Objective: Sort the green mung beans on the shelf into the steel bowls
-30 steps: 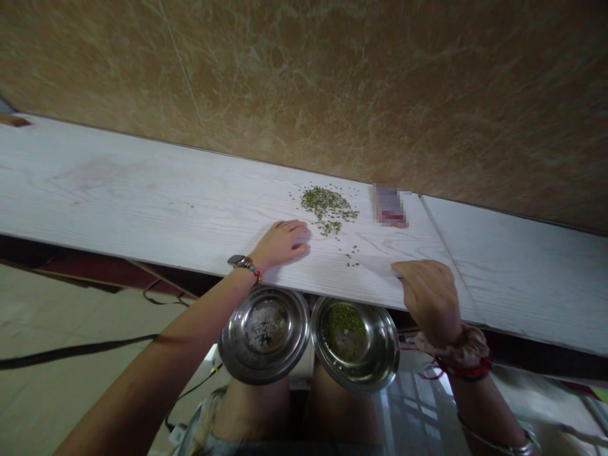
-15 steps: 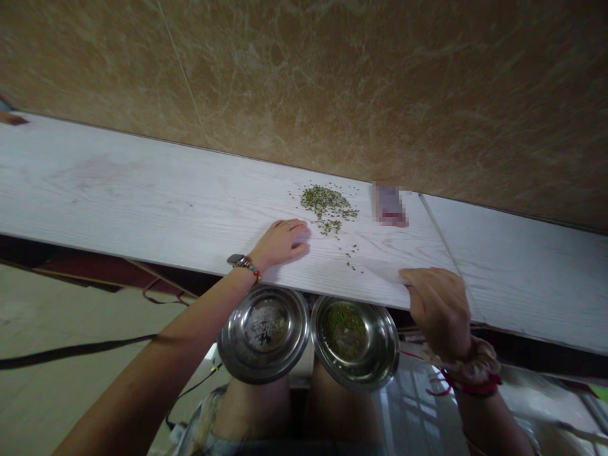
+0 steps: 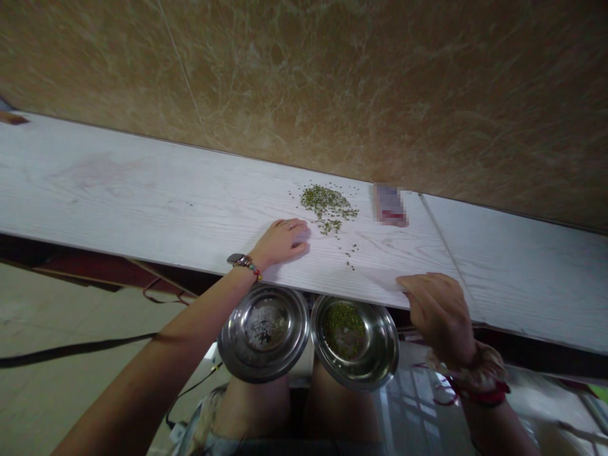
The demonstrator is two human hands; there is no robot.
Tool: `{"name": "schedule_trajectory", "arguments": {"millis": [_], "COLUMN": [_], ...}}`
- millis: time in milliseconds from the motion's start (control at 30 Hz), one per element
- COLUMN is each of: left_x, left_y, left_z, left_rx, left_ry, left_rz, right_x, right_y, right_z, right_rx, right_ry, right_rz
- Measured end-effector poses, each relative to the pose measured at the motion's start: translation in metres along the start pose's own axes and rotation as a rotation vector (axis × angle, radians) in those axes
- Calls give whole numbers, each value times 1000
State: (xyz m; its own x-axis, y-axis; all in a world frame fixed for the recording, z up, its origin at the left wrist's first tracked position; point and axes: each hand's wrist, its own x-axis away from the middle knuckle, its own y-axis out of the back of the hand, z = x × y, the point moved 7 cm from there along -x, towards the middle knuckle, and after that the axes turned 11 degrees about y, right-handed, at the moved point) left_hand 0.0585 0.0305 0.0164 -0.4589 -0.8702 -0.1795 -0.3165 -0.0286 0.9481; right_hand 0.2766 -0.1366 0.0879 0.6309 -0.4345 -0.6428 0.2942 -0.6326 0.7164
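A small heap of green beans point(image 3: 327, 204) lies on the white wooden tabletop point(image 3: 142, 196), with a few strays point(image 3: 350, 259) trailing toward the near edge. My left hand point(image 3: 281, 243) rests flat on the top, fingers together, just left of the heap. My right hand point(image 3: 437, 310) is curled at the table's near edge, right of the strays; what its fingers hold is hidden. Two steel bowls sit on my lap under the edge: the left bowl point(image 3: 264, 332) holds pale bits, the right bowl point(image 3: 355, 341) holds green beans.
A blurred small flat object point(image 3: 389, 204) lies on the table right of the heap, by the brown marbled wall point(image 3: 332, 82). A seam point(image 3: 444, 247) splits the tabletop at right. A dark strap point(image 3: 71, 349) crosses the floor at left.
My right hand has slid back from the tabletop to its near edge, toward the right bowl. Fewer stray beans lie near the edge. My left hand has not moved.
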Motion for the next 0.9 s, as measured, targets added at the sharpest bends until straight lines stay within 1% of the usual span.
{"name": "schedule_trajectory", "arguments": {"millis": [133, 233, 367, 500, 633, 800, 900], "left_x": [0, 0, 0, 0, 0, 0, 0], "left_y": [0, 0, -1, -3, -1, -1, 0], "left_z": [0, 0, 1, 2, 2, 0, 0], "left_rx": [-10, -8, 4, 4, 4, -6, -11], "left_ry": [19, 22, 4, -1, 3, 15, 17], "left_rz": [20, 18, 4, 0, -1, 21, 10], "right_x": [-3, -2, -2, -4, -6, -8, -11], "right_y": [-5, -5, -3, -9, -17, -19, -21], "right_z": [-7, -11, -7, -7, -16, -24, -26], "right_rx": [38, 58, 27, 33, 93, 132, 165], "right_ry": [-1, -11, 7, 12, -13, -63, -89], "right_rz": [-2, -3, -8, -1, -9, -27, -34]}}
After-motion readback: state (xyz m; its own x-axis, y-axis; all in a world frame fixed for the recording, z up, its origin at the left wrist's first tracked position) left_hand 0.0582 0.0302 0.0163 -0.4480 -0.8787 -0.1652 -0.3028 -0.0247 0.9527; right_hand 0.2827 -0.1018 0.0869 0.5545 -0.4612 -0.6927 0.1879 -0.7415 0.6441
